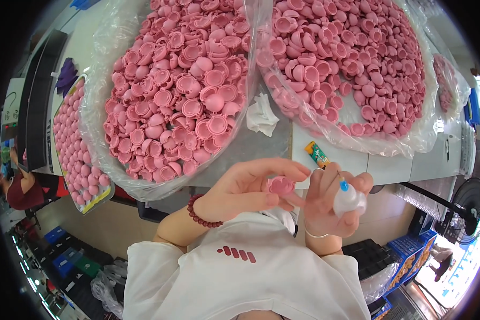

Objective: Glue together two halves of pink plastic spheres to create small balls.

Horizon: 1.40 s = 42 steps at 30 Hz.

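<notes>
Between the thumb and fingers of my left hand [245, 189] is a pink half-shell [281, 185], its hollow side showing. My right hand [325, 208] grips a small white squeeze bottle [350, 202] with a blue collar and a thin needle tip, which points up and away from the shell. Both hands are close together above the table's near edge. Beyond them, a clear plastic bag [104, 64] full of pink shell pieces lies open at the left. A second open bag [410, 141] with more pink half-shells is at the right.
A crumpled white tissue [262, 115] lies between the bags. Near my right hand is a green and orange tube or packet [317, 154]. At the far left stands a tray [82, 205] of pink balls, with a purple cloth or glove [66, 74] beside it. A black fan [469, 205] is at the right.
</notes>
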Tool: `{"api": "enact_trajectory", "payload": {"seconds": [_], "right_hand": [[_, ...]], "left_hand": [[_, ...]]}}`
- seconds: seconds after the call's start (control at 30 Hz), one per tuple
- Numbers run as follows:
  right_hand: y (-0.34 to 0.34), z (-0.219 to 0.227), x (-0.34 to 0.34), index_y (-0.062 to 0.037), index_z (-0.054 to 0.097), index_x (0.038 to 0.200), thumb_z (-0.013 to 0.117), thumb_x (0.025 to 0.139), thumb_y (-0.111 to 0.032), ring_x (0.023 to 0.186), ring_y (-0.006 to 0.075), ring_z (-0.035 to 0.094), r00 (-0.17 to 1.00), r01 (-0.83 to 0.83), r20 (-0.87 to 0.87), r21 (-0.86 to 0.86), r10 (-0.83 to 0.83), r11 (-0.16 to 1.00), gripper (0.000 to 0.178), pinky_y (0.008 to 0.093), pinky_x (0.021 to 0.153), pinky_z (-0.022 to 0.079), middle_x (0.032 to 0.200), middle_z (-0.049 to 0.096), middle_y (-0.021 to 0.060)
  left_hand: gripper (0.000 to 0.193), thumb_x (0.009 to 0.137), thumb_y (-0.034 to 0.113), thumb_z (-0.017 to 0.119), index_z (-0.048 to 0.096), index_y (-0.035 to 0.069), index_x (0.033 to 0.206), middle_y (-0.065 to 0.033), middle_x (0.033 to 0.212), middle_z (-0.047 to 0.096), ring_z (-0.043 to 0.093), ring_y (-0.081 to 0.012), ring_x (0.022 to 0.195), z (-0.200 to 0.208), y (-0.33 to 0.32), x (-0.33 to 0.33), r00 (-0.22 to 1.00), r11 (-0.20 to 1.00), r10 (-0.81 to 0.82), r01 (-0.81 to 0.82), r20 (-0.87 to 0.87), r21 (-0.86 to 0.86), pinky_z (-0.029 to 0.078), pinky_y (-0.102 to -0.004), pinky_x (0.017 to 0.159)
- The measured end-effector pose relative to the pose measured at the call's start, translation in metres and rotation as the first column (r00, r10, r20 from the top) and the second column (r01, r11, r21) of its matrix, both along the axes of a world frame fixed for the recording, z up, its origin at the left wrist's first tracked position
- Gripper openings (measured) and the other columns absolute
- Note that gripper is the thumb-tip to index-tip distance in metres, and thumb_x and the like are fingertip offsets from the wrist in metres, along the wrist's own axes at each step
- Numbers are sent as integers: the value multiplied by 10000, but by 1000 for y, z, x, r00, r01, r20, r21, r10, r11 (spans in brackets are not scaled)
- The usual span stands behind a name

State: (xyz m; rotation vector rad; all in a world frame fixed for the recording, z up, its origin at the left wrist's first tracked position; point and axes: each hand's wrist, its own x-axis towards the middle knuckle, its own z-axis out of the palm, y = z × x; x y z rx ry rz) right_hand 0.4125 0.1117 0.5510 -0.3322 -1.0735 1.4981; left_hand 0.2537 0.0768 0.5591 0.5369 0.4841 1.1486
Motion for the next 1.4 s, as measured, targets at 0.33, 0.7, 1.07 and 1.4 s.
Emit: {"api": "enact_trajectory", "payload": {"seconds": [0.33,0.7,1.07,1.4], "right_hand": [[0,12,13,0,547,995,550,760,-488,559,117,288,923,232,177,450,-341,862,542,245,458,204,609,362,-4],[1,7,17,58,555,936,416,806,-572,449,132,402,795,236,303,643,-525,728,658,246,356,235,586,461,52],[3,12,17,35,567,879,353,852,-526,412,140,420,709,206,400,670,-581,713,601,241,358,293,503,474,41],[4,10,16,31,562,902,331,851,-541,434,140,411,689,272,357,680,-631,681,619,251,355,275,524,437,43]], "left_hand": [[208,839,102,508,511,7,1024,-156,999,569,563,-147,652,-21,-7,-4,930,963,167,-83,-327,257,470,-230,634],[462,752,6,616,380,-22,1149,-263,1173,451,525,-211,1012,-15,-6,4,972,971,177,-146,-155,190,440,-320,848],[438,740,-7,629,402,-29,1114,-279,1157,458,521,-215,1025,-17,-6,6,962,967,202,-166,-182,196,434,-318,860],[429,718,8,659,439,-40,1083,-285,1130,473,511,-258,1051,-19,-5,7,930,944,259,-186,-260,274,455,-330,845]]}}
